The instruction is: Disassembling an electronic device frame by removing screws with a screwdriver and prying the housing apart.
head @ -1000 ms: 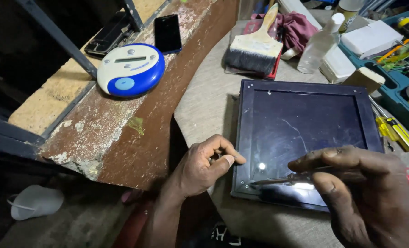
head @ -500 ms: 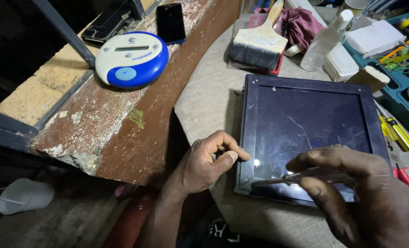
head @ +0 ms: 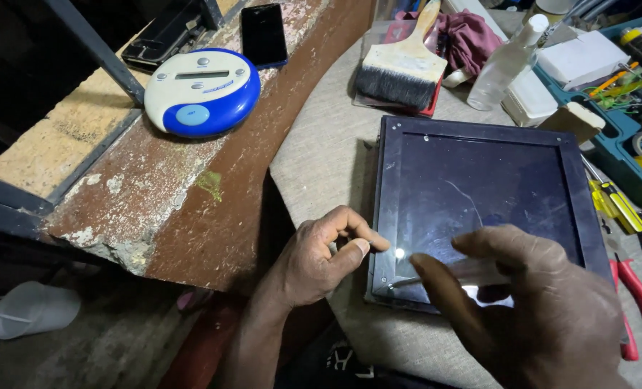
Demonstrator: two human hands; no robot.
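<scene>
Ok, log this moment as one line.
left hand: steadies dark panel at corner | right hand: holds screwdriver, tip at corner screw | brush: behind panel

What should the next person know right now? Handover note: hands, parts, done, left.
Left hand: fingers curled, thumb against the near-left edge of the dark framed screen panel, steadying it.
Right hand: gripping a thin screwdriver, tip at the panel's near-left corner.
Panel lies flat, glass up, on the cloth-covered bench.
Done: cannot tell which screws, if any, are out.
Left: the corner under the tip; check the other corners.
Nearby: paintbrush, red-handled pliers.
</scene>
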